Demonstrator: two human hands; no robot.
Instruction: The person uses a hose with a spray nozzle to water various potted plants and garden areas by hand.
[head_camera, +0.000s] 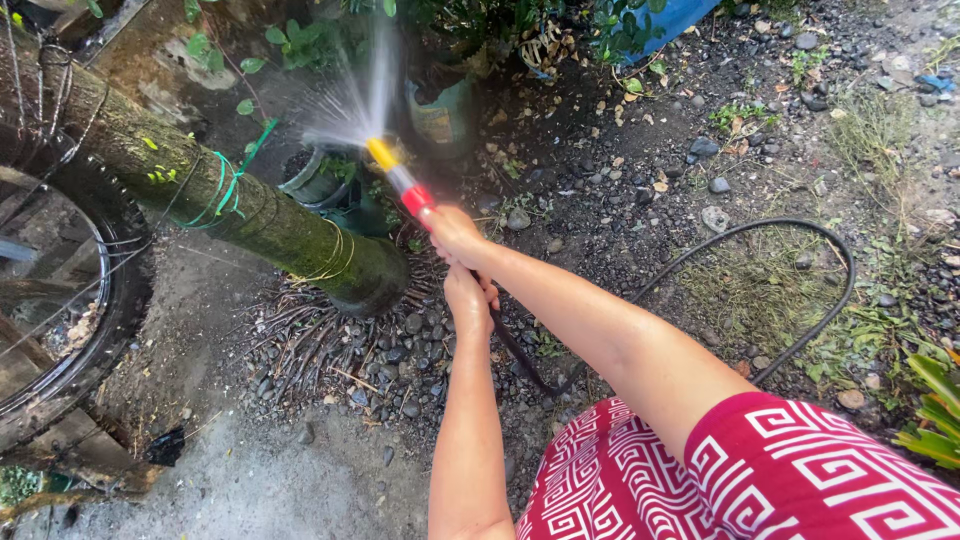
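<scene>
While the right hand (455, 235) grips the spraying nozzle (398, 178) over the potted plant (325, 175) and the left hand's fingers (468, 300) clasp the hose (760, 232), a kink could cut the flow.

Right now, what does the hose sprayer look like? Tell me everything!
The hose sprayer is a slim nozzle, seemingly plastic, with a yellow tip, a pale middle and a red collar. It points up and away, shooting a wide fan of water toward the potted plants. The right hand grips its base, and the left hand holds the black hose just behind, which loops over the gravel.
</scene>
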